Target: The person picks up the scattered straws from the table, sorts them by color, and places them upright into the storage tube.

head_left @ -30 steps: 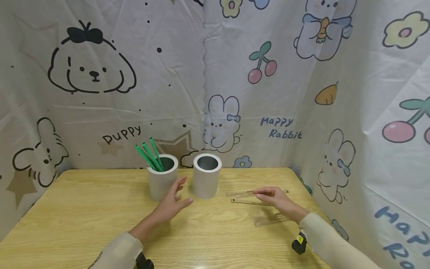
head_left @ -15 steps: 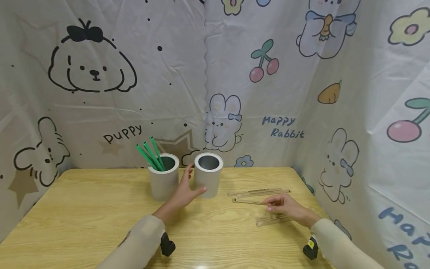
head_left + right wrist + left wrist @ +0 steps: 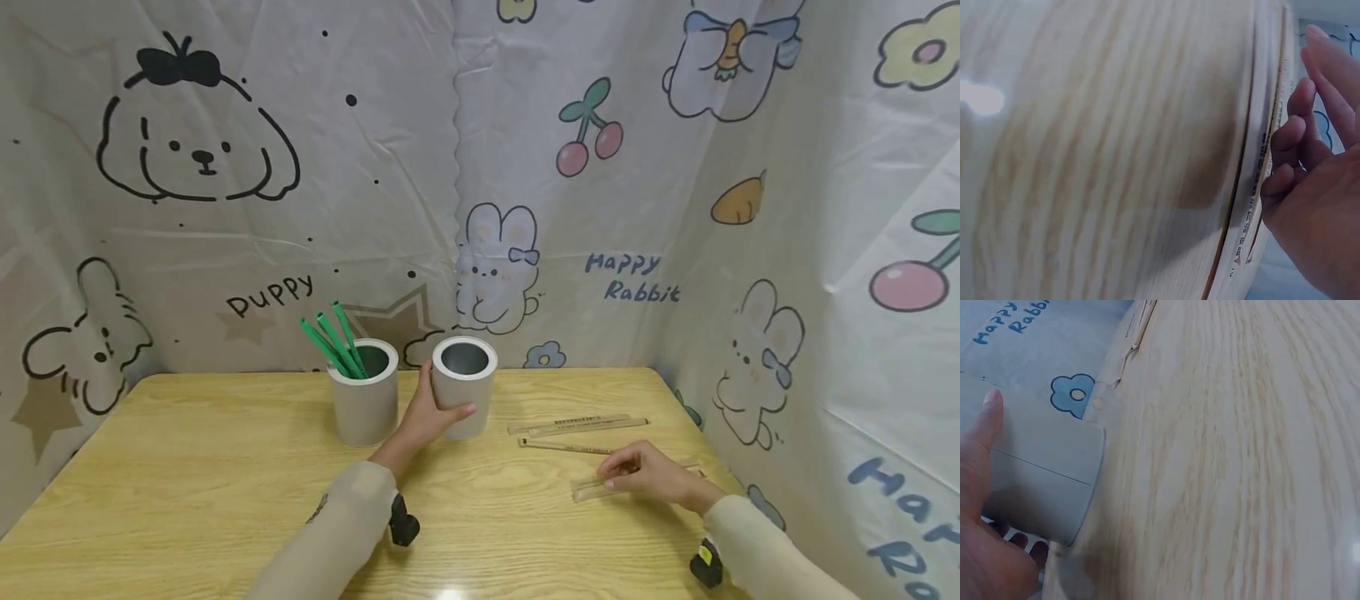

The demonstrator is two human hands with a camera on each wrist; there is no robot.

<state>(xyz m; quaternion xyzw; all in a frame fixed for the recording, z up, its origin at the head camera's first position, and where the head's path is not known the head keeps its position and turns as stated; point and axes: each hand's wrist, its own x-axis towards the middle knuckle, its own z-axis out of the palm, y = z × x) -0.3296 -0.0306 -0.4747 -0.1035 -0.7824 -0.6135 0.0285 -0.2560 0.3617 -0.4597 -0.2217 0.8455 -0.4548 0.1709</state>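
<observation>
My left hand (image 3: 429,417) grips a white cylindrical cup (image 3: 474,395) from its left side. Its thumb lies across the front of the wall, and in the left wrist view more fingertips show past the cup's (image 3: 1047,456) lower side. The inside of this cup looks dark grey. On the right, my right hand (image 3: 651,477) hovers low with bent fingers over the lower group of thin beige wrapped sticks (image 3: 588,490). In the right wrist view its fingers curl loosely beside the printed wrappers (image 3: 1259,169), with nothing seen between them.
A second white cup (image 3: 365,412) holds several green sticks (image 3: 330,346), leaning left. Further wrapped sticks (image 3: 577,426) lie on the wooden table (image 3: 225,483), behind my right hand. A printed cloth (image 3: 375,208) hangs behind the table and along its right side.
My left hand has moved right from between the cups and taken hold of the right-hand cup. The right hand has left the back sticks and come nearer, over the front group.
</observation>
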